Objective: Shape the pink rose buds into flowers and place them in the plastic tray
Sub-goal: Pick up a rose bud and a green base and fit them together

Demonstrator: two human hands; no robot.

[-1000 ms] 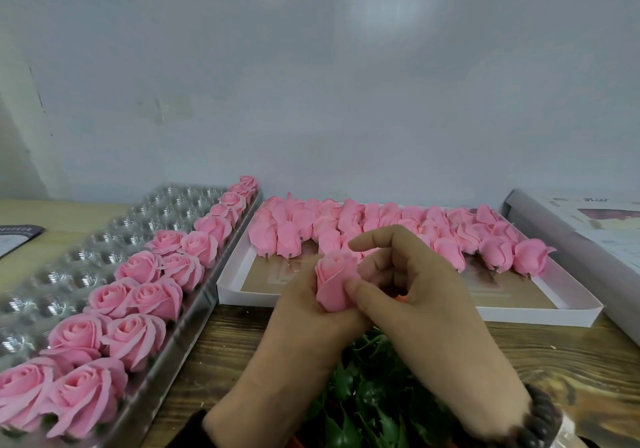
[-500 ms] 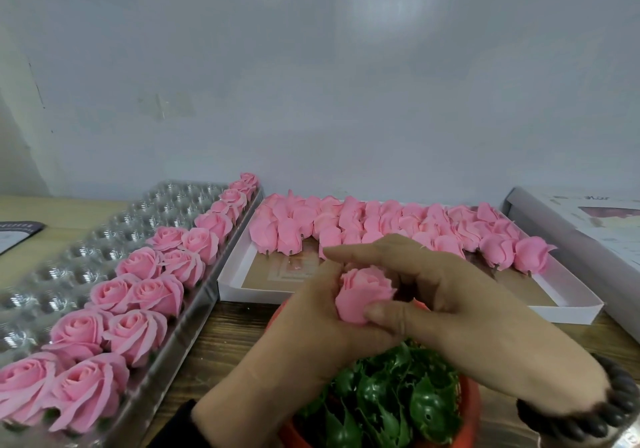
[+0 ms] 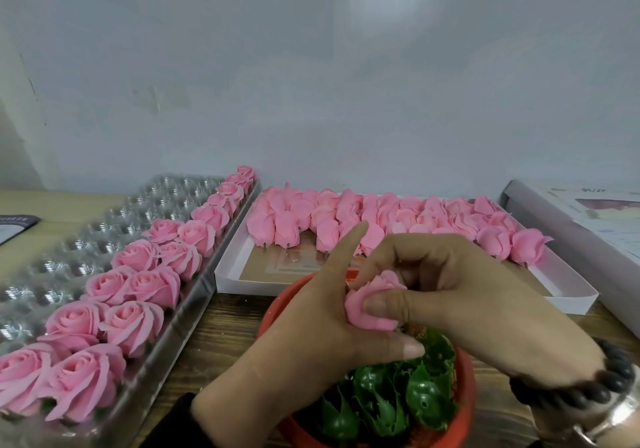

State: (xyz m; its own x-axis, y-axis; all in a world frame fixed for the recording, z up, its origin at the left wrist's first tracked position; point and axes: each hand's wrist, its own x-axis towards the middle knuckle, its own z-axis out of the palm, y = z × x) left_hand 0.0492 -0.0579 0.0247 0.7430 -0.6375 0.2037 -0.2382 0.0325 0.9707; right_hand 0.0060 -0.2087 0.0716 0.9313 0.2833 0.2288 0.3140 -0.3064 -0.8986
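Observation:
A pink rose bud [image 3: 372, 304] sits between both hands above a red bowl. My left hand [image 3: 311, 337] cradles it from the left and below, index finger pointing up, thumb under it. My right hand [image 3: 460, 295] pinches the bud from the right, thumb pressed across its petals. The clear plastic tray [image 3: 86, 240] lies at the left, with two rows of shaped pink roses [image 3: 138, 288] along its right side. Several unshaped buds [image 3: 381, 219] lie in a white box [image 3: 568, 300] behind the hands.
A red bowl [image 3: 273, 309] of green plastic sepals [image 3: 398, 399] stands under the hands on the wooden table [image 3: 221, 330]. A grey-white box [image 3: 588, 226] lies at the far right, a dark card [image 3: 14, 226] at the far left. A wall rises behind.
The hands and the bud came lower over the red bowl. My right thumb now presses across the bud's front and my left index finger points up.

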